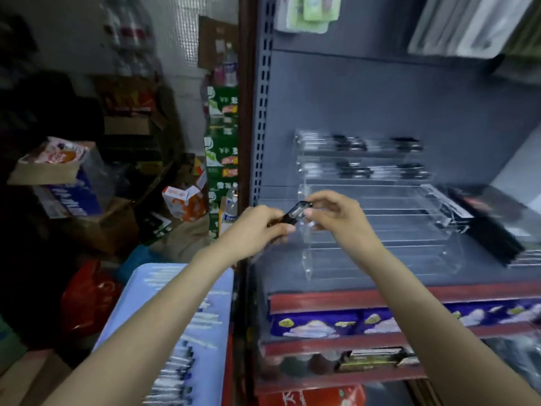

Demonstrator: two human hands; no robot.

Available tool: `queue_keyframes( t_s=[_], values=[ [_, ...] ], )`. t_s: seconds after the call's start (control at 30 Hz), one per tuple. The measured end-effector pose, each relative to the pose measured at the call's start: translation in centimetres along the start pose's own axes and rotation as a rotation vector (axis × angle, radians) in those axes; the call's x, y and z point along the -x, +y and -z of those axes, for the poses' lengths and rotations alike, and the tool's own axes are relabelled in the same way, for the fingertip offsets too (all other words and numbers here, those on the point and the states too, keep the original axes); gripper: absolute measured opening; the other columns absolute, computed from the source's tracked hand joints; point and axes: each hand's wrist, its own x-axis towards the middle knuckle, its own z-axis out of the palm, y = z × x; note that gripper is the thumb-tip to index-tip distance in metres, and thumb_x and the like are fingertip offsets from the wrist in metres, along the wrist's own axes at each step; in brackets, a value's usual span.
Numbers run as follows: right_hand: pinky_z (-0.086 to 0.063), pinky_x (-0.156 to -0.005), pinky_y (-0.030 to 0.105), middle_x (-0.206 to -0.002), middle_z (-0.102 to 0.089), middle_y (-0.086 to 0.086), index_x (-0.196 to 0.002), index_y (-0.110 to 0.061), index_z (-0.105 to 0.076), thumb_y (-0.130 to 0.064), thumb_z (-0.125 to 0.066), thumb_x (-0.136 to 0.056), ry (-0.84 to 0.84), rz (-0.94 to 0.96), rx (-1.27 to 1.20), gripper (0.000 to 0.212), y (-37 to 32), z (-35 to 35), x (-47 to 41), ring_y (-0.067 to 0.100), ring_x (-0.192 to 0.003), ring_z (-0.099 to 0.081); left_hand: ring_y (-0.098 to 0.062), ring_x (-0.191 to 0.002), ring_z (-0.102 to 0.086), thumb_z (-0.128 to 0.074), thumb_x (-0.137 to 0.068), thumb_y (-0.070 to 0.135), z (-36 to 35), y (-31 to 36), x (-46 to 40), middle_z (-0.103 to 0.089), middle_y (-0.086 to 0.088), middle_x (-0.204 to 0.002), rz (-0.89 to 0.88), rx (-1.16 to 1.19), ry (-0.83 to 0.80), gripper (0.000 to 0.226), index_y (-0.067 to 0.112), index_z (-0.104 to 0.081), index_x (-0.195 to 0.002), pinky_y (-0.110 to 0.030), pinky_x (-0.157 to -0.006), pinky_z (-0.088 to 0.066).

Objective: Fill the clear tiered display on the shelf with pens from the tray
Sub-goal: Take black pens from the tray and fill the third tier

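Grey steel made up the shelf: a flat painted back panel, a slotted upright at its left edge, and a red strip along the front lip. It stood in a dim stockroom whose left side was crowded with cardboard cartons, a stack of green boxes printed with Chinese characters too blurred to read, an orange-and-white carton and a crumpled red plastic bag.

The clear tiered display sat on the shelf, glossy acrylic stepped in long narrow troughs. Its two top tiers already held pens with clear barrels and black ends; the lower tiers looked bare. Black flat packs lay just beside its right end. Below the lip ran blue packaging printed with white clouds; no lettering there could be read.

A pale blue tray, smooth and rounded at the corner, lay low left under the left forearm, with rows of pens on it, white-bodied with dark tips.

Both hands met in front of the display's left end. The left hand pinched the dark end of a small pen bundle, and the right hand gripped its other end with curled fingers. The motion blur hid how many pens it held.
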Motion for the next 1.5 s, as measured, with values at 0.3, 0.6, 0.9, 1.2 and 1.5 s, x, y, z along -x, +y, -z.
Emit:
queue_keyframes(
  t_s=[0.3,0.6,0.9,1.2,1.5],
  values=[
    [-0.052,-0.064,0.012,-0.061,-0.067,-0.006,-0.076,-0.011,-0.061,0.003,-0.062,-0.084,0.175,0.028,-0.111,0.015,3.7,18.9,-2.9,0.002,-0.059,-0.066,-0.021,-0.062,-0.056,-0.062,-0.086,0.033,-5.5,8.9,-9.7,-0.065,-0.009,-0.069,-0.055,-0.023,0.195,0.022,0.015,-0.069,-0.077,-0.035,-0.061,-0.041],
    [-0.038,-0.073,0.0,-0.094,-0.067,-0.002,-0.098,-0.012,-0.074,-0.016,-0.066,-0.085,0.018,0.272,0.606,0.016,4.5,24.4,-5.4,0.009,-0.085,-0.059,-0.013,-0.081,-0.064,-0.069,-0.083,0.026,-10.4,12.2,-15.1,-0.066,0.009,-0.074,0.011,-0.011,0.342,0.012,0.015,-0.072,-0.084,-0.029,-0.077,-0.047],
    [-0.037,-0.078,0.01,-0.108,-0.071,0.0,-0.103,-0.015,-0.072,-0.014,-0.061,-0.089,-0.03,0.168,0.79,0.017,8.0,26.4,-6.6,0.015,-0.1,-0.064,-0.024,-0.102,-0.054,-0.032,-0.1,0.024,-11.2,11.8,-14.3,-0.057,-0.003,-0.113,0.112,-0.149,0.174,0.018,0.016,-0.043,-0.112,-0.037,-0.086,-0.041],
    [-0.037,-0.079,0.009,-0.111,-0.069,0.0,-0.103,-0.012,-0.071,-0.002,-0.041,-0.094,-0.249,0.059,0.907,0.033,7.5,26.9,-6.6,0.01,-0.092,-0.06,-0.014,-0.09,-0.051,-0.053,-0.094,0.015,-11.6,11.3,-14.0,-0.056,-0.005,-0.101,0.039,-0.208,0.233,0.024,0.019,-0.062,-0.116,-0.017,-0.075,-0.035],
    [-0.044,-0.096,0.025,-0.118,-0.065,0.003,-0.115,-0.014,-0.065,-0.011,-0.051,-0.093,-0.308,0.086,1.037,0.026,7.5,27.6,-5.7,0.02,-0.109,-0.059,-0.012,-0.087,-0.059,-0.06,-0.088,0.008,-12.5,11.7,-14.5,-0.064,0.004,-0.09,0.029,-0.138,0.296,0.013,0.017,-0.065,-0.096,-0.002,-0.069,-0.039]
  ],
)
